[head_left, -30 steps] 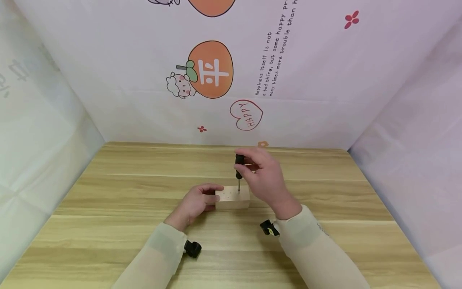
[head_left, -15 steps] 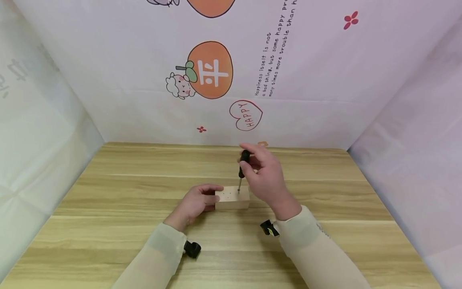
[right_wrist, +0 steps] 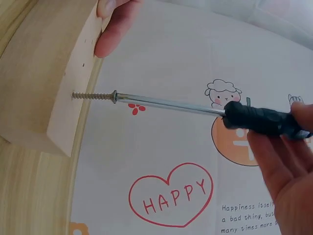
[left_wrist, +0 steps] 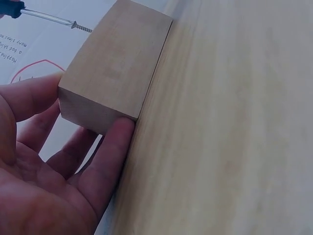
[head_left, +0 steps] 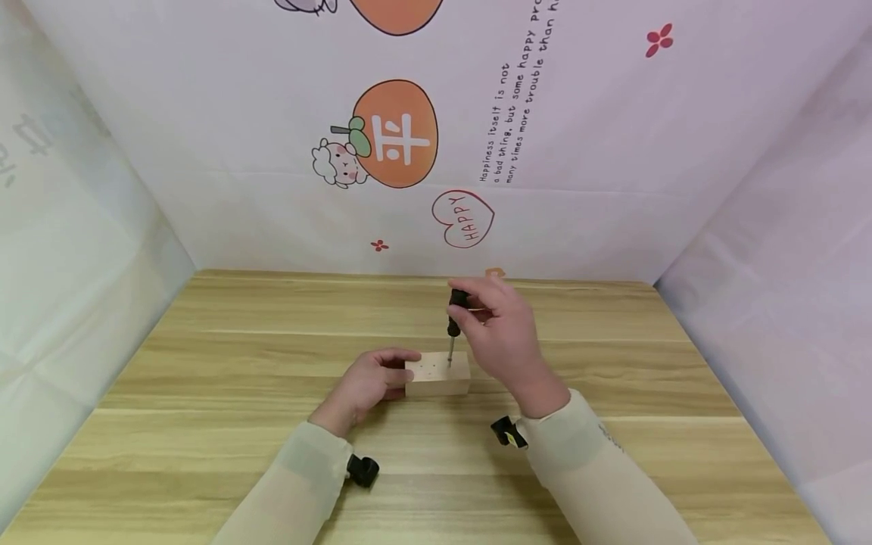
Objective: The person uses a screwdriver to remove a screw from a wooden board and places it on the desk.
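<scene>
A pale wooden block rests on the table, several small dark holes in its top face. My left hand grips the block's left end, thumb and fingers around its edges, as the left wrist view also shows. In my right hand is a screwdriver with a dark handle, pinched between thumb and fingers. Its shaft points down, leaning slightly, and the tip sits in the head of a screw. The screw's point is at the block's top face, with most of its thread showing above the wood.
The wood-grain table meets a white printed backdrop at its far edge. White cloth sides rise at left and right. Each sleeve cuff carries a small black camera mount.
The right hand and screwdriver handle tilted to the right, then came back partway toward upright. The tip has stayed at the screw. The left hand and block hold their place.
</scene>
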The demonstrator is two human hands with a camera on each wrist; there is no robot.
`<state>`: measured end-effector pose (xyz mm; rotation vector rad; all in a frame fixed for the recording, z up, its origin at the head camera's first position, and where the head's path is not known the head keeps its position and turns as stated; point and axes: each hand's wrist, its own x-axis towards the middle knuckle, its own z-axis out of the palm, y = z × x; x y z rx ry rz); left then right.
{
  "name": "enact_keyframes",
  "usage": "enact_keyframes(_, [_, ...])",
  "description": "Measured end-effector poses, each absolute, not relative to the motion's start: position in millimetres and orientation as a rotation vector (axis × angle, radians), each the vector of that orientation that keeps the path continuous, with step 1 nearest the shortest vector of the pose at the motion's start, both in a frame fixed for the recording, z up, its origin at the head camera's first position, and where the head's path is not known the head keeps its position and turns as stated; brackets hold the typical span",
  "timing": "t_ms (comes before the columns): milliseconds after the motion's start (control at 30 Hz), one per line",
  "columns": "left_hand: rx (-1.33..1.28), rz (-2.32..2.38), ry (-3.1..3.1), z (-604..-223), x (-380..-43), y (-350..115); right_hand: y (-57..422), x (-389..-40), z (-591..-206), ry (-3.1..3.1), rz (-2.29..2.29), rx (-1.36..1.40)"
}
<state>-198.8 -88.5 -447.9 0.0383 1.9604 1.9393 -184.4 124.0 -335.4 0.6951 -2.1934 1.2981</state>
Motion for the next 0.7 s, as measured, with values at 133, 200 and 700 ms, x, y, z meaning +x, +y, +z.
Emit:
enact_keyframes(133, [0.026, 1.942, 1.954, -448.4, -199.2, -88.5, 125.4, -184.7, -335.4, -2.235, 1.359, 0.685])
enact_keyframes(200, [0.024, 1.943, 1.955, -448.8, -199.1, -88.5, 125.3, -185.4, -335.0, -2.252, 1.340, 0.689])
enact_keyframes(700, [0.011, 1.945, 1.946, -448.7, -199.8, -87.4, 125.0, -185.6, -332.2, -2.276, 1.280, 0.664])
